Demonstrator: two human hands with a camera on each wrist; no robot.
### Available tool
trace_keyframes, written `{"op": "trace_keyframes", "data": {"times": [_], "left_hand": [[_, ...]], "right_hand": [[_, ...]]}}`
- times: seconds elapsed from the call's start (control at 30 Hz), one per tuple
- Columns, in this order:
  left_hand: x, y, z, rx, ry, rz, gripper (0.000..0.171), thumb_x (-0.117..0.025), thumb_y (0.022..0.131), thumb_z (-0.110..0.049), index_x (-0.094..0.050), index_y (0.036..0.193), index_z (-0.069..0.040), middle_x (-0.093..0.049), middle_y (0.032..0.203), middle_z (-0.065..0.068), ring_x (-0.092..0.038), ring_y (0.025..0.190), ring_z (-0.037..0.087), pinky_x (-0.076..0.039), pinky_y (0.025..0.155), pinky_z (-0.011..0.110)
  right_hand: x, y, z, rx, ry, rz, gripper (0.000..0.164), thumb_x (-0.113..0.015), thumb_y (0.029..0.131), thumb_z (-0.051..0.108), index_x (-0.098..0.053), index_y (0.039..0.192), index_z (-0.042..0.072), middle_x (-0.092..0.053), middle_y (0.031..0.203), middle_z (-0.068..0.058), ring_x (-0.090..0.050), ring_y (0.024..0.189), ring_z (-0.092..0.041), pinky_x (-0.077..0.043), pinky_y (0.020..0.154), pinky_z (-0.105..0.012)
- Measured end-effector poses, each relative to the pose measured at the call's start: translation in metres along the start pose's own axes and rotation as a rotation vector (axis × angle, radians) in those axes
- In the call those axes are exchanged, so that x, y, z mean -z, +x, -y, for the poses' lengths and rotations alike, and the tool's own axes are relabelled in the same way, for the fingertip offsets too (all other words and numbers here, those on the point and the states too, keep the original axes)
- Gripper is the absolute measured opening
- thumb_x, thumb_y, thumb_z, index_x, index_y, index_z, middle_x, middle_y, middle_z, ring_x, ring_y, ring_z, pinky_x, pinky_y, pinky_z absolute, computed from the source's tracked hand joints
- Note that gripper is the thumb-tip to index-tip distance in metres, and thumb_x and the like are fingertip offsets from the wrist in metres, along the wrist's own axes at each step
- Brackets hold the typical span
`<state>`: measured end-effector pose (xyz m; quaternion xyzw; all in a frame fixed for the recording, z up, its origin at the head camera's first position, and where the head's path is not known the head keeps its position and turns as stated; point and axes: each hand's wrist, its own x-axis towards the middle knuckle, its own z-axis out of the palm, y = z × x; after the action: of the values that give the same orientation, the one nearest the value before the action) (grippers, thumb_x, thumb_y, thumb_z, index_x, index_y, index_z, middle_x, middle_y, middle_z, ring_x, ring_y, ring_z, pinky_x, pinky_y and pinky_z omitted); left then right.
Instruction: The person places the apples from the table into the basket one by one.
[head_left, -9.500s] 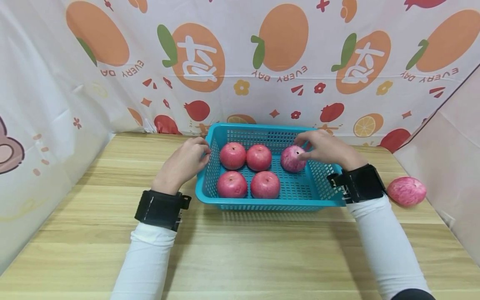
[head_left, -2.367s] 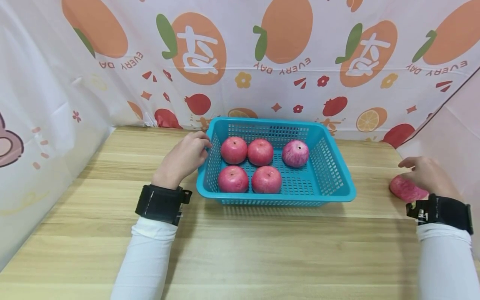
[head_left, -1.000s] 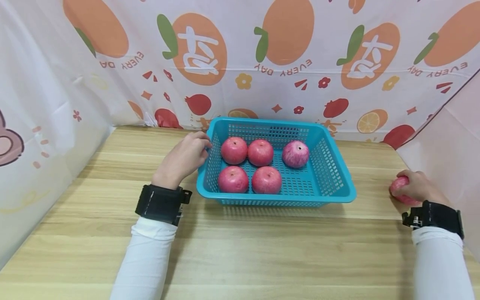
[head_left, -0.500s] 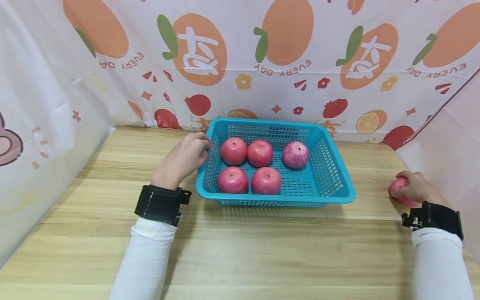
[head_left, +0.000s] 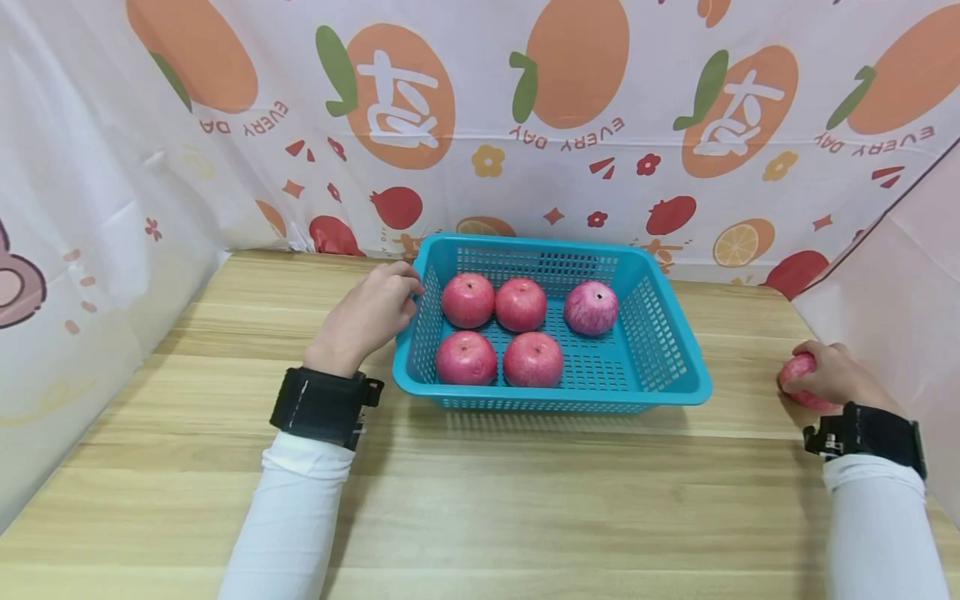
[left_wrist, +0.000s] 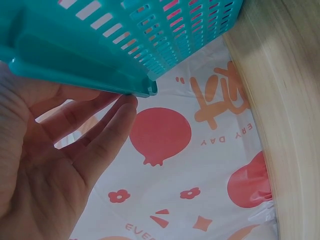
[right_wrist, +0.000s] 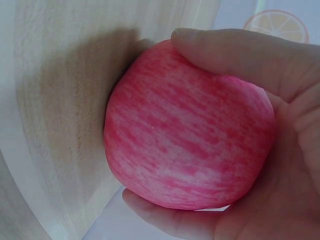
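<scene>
At the right of the table, my right hand (head_left: 832, 375) grips a pink-red streaked apple (right_wrist: 185, 130). In the right wrist view, thumb and fingers wrap opposite sides of this apple, which sits against or very near the wooden surface. My left hand (head_left: 367, 317) holds the left rim of a blue-green plastic basket (head_left: 667, 333). The left wrist view shows its fingers (left_wrist: 112, 130) curled under the rim, with the thumb mostly hidden. Inside the basket, several red apples (head_left: 467, 358) stand in the left half, and a purplish streaked apple (head_left: 591, 307) sits right of them.
The basket stands on a light wooden table (head_left: 525, 500) near its back edge. A white fruit-printed cloth (head_left: 480, 200) hangs behind it, and pale cloth walls flank the table on both sides. The right hand is close to the right cloth wall (head_left: 915, 333).
My right hand has left the purplish apple in the basket, moved right and taken hold of the apple on the table. Over the last second it stays there. My left hand keeps its place.
</scene>
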<state>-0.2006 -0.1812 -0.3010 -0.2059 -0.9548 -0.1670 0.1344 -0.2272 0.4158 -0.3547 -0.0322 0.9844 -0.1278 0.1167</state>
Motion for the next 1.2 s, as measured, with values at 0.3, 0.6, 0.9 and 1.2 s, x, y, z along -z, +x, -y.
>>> {"op": "trace_keyframes", "data": {"times": [0.3, 0.6, 0.9, 1.2], "left_hand": [[0.0, 0.001, 0.0, -0.002, -0.001, 0.0, 0.024, -0.064, 0.077, -0.001, -0.064, 0.101, 0.004, -0.057, 0.104, 0.018, -0.05, 0.096, 0.029, -0.052, 0.08, 0.042], [0.0, -0.001, 0.001, 0.01, -0.001, -0.004, 0.023, -0.063, 0.077, -0.001, -0.064, 0.1, 0.004, -0.057, 0.105, 0.017, -0.049, 0.097, 0.029, -0.051, 0.081, 0.043], [-0.001, 0.0, 0.0, 0.007, -0.005, 0.007, 0.024, -0.063, 0.077, -0.001, -0.064, 0.101, 0.004, -0.057, 0.105, 0.017, -0.05, 0.097, 0.029, -0.051, 0.081, 0.042], [0.0, -0.001, 0.0, 0.025, -0.009, 0.011, 0.025, -0.064, 0.077, -0.002, -0.064, 0.102, 0.003, -0.057, 0.106, 0.017, -0.049, 0.097, 0.029, -0.051, 0.081, 0.042]], "right_hand": [[0.003, 0.0, 0.002, 0.035, -0.013, -0.031, 0.063, -0.069, 0.075, 0.032, -0.041, 0.114, -0.009, -0.04, 0.096, -0.033, -0.04, 0.084, -0.045, -0.048, 0.063, -0.047], [0.021, -0.002, 0.017, 0.158, -0.04, -0.281, 0.058, -0.072, 0.068, 0.018, -0.045, 0.111, -0.009, -0.042, 0.093, -0.035, -0.041, 0.082, -0.045, -0.046, 0.06, -0.054], [0.028, -0.005, 0.029, 0.148, -0.041, -0.273, 0.061, -0.071, 0.07, 0.022, -0.042, 0.115, -0.008, -0.04, 0.1, -0.036, -0.038, 0.088, -0.047, -0.043, 0.066, -0.061], [0.033, -0.006, 0.039, 0.128, -0.025, -0.273, 0.064, -0.073, 0.071, 0.02, -0.04, 0.119, -0.007, -0.036, 0.105, -0.036, -0.035, 0.09, -0.049, -0.044, 0.066, -0.064]]}}
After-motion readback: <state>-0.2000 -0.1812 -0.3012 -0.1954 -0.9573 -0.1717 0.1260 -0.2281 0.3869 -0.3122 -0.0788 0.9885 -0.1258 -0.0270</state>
